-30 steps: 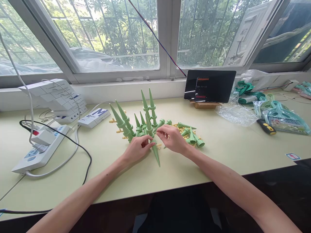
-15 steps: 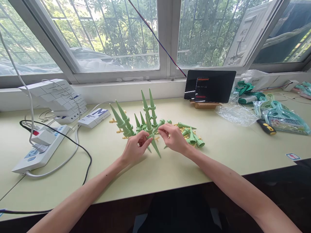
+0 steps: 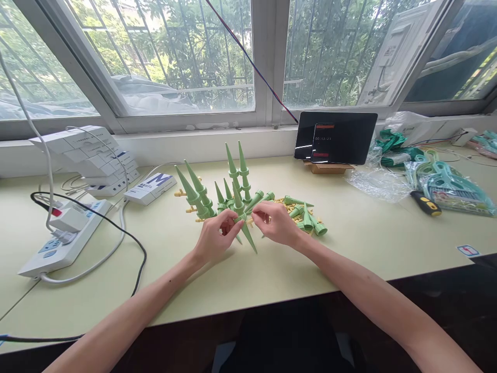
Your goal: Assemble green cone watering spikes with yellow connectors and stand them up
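- In front of the upright spikes, head view: green spike, tip slanting downward, collar pinched between thumb and forefinger of the left hand
- Front right of the upright spikes: right hand, fingertips drawn narrow beside a yellow valve; cannot tell whether gripped
- Right of the upright spikes: pile of loose parts

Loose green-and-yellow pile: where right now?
Head view, right of centre: the pile lies on the table, just past the right hand and to the right of the upright green spikes.
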Demonstrator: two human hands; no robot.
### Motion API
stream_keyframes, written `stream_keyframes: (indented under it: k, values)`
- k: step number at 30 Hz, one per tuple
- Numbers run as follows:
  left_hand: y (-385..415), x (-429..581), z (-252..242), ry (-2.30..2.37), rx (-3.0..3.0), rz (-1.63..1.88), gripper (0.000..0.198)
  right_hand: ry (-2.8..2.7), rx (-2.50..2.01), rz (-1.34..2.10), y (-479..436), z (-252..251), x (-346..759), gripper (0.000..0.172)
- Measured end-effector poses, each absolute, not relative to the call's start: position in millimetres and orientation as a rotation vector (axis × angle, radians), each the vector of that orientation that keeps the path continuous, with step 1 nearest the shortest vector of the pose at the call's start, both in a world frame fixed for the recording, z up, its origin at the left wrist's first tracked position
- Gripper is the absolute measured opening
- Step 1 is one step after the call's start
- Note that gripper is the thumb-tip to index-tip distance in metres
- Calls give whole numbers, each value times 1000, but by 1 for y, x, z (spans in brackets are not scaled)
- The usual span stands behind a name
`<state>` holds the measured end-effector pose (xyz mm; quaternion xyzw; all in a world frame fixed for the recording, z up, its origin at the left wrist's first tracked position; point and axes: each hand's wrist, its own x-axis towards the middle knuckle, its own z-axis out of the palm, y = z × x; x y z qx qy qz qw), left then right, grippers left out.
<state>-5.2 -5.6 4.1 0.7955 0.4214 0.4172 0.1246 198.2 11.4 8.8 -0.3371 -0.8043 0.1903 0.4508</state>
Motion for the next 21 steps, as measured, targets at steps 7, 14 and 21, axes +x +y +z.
stream_keyframes:
  k: [7,14,21]
  values:
    - [-5,-6,3,1232,2319,1200,13,-1953,-852,449,11,8,199,14]
    - [-5,-7,3,1231,2324,1198,12,-1962,-873,438,12,7,199,15]
    - [-4,-6,3,1210,2324,1214,12,-1967,-868,449,12,6,199,15]
